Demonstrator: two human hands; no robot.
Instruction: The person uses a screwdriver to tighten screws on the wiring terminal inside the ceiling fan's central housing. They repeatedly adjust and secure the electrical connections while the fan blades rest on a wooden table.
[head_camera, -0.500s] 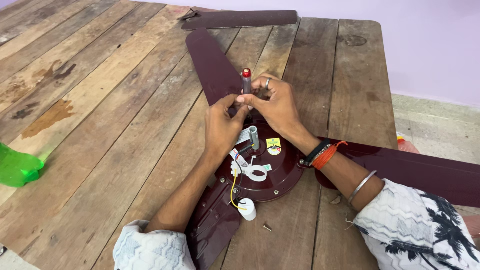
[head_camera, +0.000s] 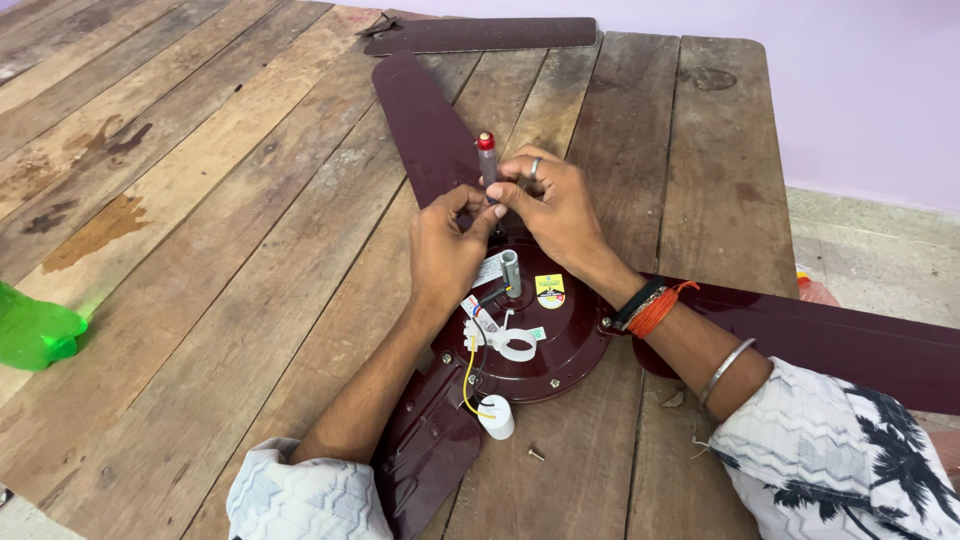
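A maroon ceiling fan lies on a wooden table, its round motor housing (head_camera: 560, 345) facing up with a grey shaft, stickers and a white clip. My right hand (head_camera: 550, 205) pinches a screwdriver (head_camera: 487, 160) with a clear handle and red cap, held upright at the far edge of the housing. My left hand (head_camera: 445, 245) meets it from the left, fingertips closed on the lower part of the screwdriver. A white capacitor (head_camera: 496, 416) on yellow wire lies by the near blade.
Fan blades reach far (head_camera: 425, 120), right (head_camera: 850, 340) and near (head_camera: 430, 460). A loose blade (head_camera: 480, 35) lies at the table's far edge. A green plastic object (head_camera: 35, 335) sits at the left. A small screw (head_camera: 536, 454) lies near the capacitor.
Both hands stay on the screwdriver in about the same place; no clear movement.
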